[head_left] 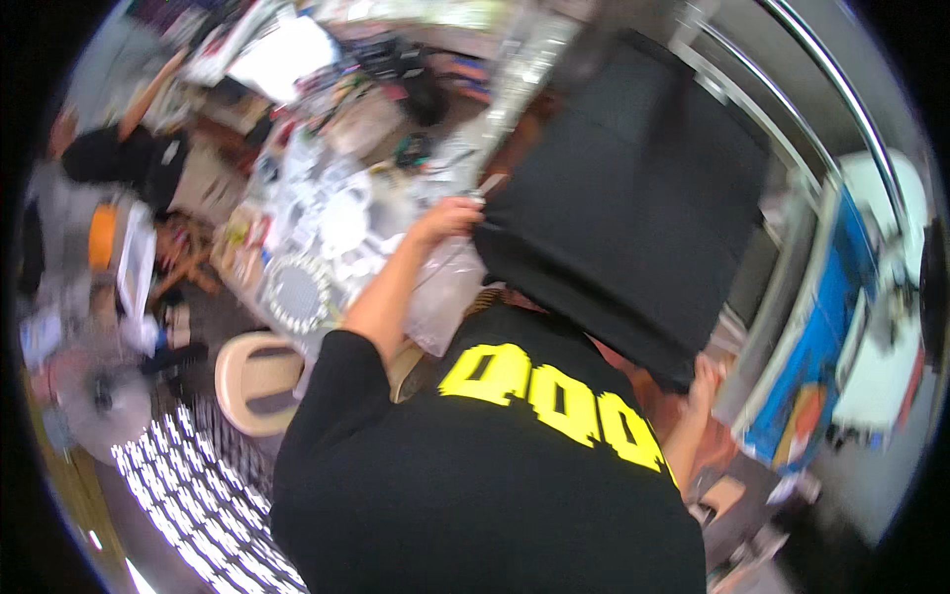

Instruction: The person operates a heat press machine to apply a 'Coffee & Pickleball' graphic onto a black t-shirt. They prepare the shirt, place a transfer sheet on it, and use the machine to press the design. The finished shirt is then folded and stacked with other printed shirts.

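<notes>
Head view: the room is seen tilted and motion-blurred. At far left, a fan (99,396) and a black-and-white patterned mat (193,495) are seen on the floor, with a beige stool (252,381) just beside the mat. Further right, a cluttered desk (327,188) is covered with white round pieces, papers and small items too blurred to be told apart. A black shirt with yellow print (515,465) fills the lower middle. The left hand (450,216) is raised on an outstretched bare arm and is clamped on the left edge of a large black cloth (623,198), just above clear plastic wrap (445,297). The cloth is held up, spread across the centre-right. The right hand (705,381) is set at the cloth's lower right corner; its grip cannot be told. A blue printed board (811,366) and metal rails (792,109) are seen at right.
</notes>
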A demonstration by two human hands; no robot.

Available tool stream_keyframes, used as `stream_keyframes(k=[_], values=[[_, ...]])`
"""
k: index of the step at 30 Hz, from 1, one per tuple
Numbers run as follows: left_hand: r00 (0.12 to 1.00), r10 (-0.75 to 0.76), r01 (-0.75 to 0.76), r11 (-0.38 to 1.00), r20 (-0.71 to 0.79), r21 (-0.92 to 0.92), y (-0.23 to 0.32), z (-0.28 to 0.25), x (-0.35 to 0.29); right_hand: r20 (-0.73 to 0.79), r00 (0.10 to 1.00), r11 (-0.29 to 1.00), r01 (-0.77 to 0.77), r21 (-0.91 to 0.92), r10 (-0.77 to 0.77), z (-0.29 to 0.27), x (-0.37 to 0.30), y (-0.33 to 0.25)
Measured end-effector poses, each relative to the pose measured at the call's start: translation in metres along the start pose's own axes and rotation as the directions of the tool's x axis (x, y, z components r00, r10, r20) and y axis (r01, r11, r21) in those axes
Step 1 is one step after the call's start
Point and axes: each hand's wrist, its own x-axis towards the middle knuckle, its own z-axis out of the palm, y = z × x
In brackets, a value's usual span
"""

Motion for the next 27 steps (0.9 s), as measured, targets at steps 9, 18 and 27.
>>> stream_keyframes(k=[9, 18, 27], values=[[0.559, 0.532, 0.149, 0.69, -0.636, 0.708, -0.04, 0.003, -0.067, -0.072, 0.898, 0.629, 0.246, -0.737, -0.435, 0.025, 0.01, -0.06], [0.108, 0.066, 0.268, 0.959, -0.992, 0.093, 0.009, -0.022, -0.021, 0.319, 0.711, 0.446, 0.663, -0.602, -0.627, 0.132, -0.012, -0.144], [0.191, -0.009, 0.361, 0.931, -0.982, 0.062, -0.003, -0.065, -0.023, 0.522, 0.614, 0.393, 0.786, -0.478, -0.592, 0.18, -0.039, -0.151]])
